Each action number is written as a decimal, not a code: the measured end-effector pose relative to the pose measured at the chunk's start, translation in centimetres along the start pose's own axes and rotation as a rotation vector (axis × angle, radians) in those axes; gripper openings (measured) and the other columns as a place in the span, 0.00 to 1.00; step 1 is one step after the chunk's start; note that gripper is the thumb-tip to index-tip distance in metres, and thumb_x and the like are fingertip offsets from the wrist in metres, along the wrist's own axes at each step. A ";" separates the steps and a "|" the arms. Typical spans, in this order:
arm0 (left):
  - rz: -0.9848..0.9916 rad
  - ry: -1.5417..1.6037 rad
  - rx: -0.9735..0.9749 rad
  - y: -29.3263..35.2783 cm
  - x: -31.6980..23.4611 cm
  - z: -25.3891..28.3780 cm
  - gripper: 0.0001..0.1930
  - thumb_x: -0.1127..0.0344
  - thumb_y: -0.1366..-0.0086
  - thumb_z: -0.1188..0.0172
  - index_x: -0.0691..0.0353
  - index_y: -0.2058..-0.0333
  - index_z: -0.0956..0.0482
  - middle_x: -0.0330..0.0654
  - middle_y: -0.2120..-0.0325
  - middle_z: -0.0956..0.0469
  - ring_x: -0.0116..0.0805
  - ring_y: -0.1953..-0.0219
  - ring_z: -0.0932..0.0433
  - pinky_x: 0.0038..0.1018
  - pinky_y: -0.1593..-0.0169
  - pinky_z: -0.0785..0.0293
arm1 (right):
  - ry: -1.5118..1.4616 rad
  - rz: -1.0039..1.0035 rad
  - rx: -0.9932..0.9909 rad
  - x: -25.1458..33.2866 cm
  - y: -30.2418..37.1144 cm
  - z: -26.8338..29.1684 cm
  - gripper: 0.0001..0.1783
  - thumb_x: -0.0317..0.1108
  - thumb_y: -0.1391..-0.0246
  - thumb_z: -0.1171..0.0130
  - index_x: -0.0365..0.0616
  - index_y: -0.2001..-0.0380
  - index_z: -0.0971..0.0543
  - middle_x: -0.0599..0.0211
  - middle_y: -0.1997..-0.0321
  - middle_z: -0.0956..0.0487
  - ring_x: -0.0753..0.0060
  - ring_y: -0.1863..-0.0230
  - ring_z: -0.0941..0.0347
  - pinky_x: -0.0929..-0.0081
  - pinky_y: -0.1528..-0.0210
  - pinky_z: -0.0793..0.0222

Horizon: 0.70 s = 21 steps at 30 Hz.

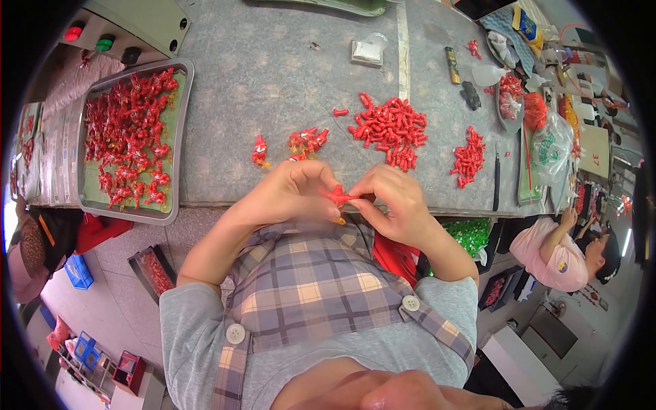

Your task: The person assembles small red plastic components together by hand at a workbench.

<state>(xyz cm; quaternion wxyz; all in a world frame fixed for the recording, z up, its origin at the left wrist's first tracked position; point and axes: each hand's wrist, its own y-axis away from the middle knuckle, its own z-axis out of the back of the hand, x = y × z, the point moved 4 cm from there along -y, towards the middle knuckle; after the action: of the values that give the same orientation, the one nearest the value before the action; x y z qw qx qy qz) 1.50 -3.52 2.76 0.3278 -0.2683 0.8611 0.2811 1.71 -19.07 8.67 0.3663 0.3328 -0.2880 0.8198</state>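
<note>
My left hand point(295, 190) and my right hand point(391, 199) meet at the table's front edge, in front of my checked apron. Between them is a small red toy figure point(337, 196) with a yellow-orange end showing below. Left fingers wrap round its body; the right thumb and fingers pinch its right side, and any small part there is too small to make out. Just beyond my left hand lie a few red figures point(311, 139) with yellow bits, and one more figure point(260, 150) stands apart. Past my right hand is a heap of small red parts point(389, 128).
At left, a metal tray point(179, 137) holds many red figures beside a control box point(130, 27) with buttons. On the right are a smaller red heap point(469, 158), a thin dark tool point(497, 179), a yellow-black tube point(452, 65) and plastic bags point(551, 154). Another person point(557, 253) sits farther right.
</note>
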 end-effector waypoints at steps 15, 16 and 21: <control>-0.027 -0.172 0.020 0.2 -0.1 -0.3 0.10 0.76 0.51 0.35 0.62 0.70 0.25 0.32 0.73 0.23 0.18 0.67 0.27 0.19 0.62 0.31 | -0.008 -0.006 -0.037 0.1 0.9 -0.5 0.10 0.22 0.63 0.39 0.40 0.74 0.27 0.64 0.75 0.27 0.62 0.74 0.31 0.70 0.73 0.36; -0.024 -0.171 0.019 0.2 -0.1 -0.3 0.10 0.76 0.51 0.35 0.62 0.70 0.25 0.32 0.73 0.23 0.18 0.67 0.27 0.19 0.63 0.31 | -0.009 -0.005 -0.035 0.1 0.9 -0.6 0.10 0.22 0.63 0.39 0.40 0.74 0.27 0.64 0.75 0.27 0.62 0.74 0.31 0.70 0.73 0.36; -0.017 -0.175 0.021 0.2 -0.1 -0.3 0.10 0.76 0.51 0.35 0.62 0.70 0.25 0.33 0.73 0.23 0.18 0.67 0.27 0.19 0.63 0.31 | -0.002 -0.019 -0.038 0.1 0.9 -0.7 0.10 0.22 0.64 0.39 0.40 0.74 0.27 0.63 0.76 0.28 0.62 0.74 0.31 0.70 0.73 0.36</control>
<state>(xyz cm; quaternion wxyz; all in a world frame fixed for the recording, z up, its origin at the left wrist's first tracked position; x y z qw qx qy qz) 1.29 -3.50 3.06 0.4070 -0.2465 0.8297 0.2917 0.68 -19.08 8.11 0.3802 0.3295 -0.3007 0.8102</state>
